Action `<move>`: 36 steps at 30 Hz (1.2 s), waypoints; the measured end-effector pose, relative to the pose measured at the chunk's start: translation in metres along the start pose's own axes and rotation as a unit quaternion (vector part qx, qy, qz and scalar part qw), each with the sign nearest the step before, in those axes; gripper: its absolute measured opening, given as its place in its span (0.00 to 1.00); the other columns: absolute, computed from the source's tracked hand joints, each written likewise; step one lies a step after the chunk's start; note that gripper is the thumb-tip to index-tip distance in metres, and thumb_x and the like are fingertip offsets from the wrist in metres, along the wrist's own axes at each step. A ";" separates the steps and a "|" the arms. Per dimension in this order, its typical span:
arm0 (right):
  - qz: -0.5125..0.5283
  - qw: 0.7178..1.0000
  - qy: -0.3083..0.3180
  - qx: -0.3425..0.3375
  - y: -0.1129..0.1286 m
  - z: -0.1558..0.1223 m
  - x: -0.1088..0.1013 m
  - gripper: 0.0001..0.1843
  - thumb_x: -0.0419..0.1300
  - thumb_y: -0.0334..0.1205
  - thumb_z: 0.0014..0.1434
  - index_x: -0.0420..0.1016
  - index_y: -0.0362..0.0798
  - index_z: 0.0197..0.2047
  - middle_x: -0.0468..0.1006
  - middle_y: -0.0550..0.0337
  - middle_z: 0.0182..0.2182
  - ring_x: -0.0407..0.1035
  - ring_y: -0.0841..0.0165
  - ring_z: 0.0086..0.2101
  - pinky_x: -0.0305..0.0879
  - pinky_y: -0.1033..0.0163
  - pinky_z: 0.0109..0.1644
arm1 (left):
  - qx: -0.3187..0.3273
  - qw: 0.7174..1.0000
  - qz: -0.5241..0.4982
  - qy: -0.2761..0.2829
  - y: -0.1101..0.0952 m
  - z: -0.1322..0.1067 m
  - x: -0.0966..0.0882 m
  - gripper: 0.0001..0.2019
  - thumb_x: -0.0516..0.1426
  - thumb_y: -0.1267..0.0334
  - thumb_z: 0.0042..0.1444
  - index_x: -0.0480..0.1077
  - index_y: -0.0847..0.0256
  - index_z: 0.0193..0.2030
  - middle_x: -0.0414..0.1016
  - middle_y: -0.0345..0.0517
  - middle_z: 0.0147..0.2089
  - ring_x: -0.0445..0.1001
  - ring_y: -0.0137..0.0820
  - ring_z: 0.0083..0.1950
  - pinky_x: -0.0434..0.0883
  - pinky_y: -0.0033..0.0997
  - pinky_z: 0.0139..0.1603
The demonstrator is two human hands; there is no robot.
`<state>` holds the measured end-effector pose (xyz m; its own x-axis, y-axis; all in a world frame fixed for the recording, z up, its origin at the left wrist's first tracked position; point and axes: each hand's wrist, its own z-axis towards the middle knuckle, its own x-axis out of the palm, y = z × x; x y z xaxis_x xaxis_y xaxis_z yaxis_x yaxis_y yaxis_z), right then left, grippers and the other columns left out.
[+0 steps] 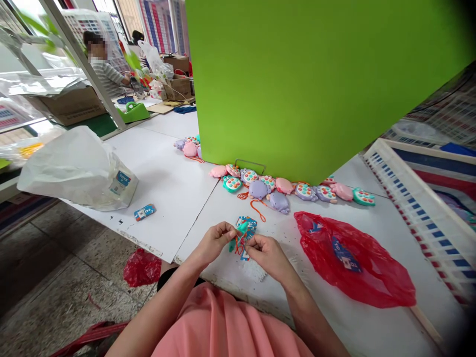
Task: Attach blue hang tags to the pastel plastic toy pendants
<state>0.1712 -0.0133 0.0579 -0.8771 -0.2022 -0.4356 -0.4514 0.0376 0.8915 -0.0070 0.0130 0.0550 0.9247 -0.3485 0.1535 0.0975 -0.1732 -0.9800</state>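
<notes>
Pinching a small teal toy [242,229], the left hand [214,241] has its fingers closed on it. The right hand [268,255] nips the toy's orange cord [239,246] between the two hands. A blue printed card [250,223] shows just beyond the fingertips, and a red plastic bag [353,263] lies on the counter [167,183] to their right.

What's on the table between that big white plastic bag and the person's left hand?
In the head view, one small blue card lies between the white bag and the left hand, which pinches a teal toy; otherwise white tabletop.
</notes>
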 end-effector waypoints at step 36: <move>0.433 0.891 0.037 0.135 0.004 0.008 0.017 0.14 0.70 0.43 0.40 0.74 0.44 0.27 0.71 0.65 0.21 0.60 0.76 0.21 0.54 0.71 0.22 | 0.336 0.764 0.539 0.116 -0.024 -0.021 0.018 0.11 0.50 0.66 0.62 0.74 0.55 0.42 0.70 0.46 0.40 0.62 0.33 0.43 0.60 0.35 0.45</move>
<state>0.1533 -0.0091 0.0526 -0.9070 -0.0470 0.4185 0.3566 0.4431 0.8225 -0.0005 -0.0085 0.0842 0.5187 -0.1234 -0.8460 -0.4348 0.8140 -0.3853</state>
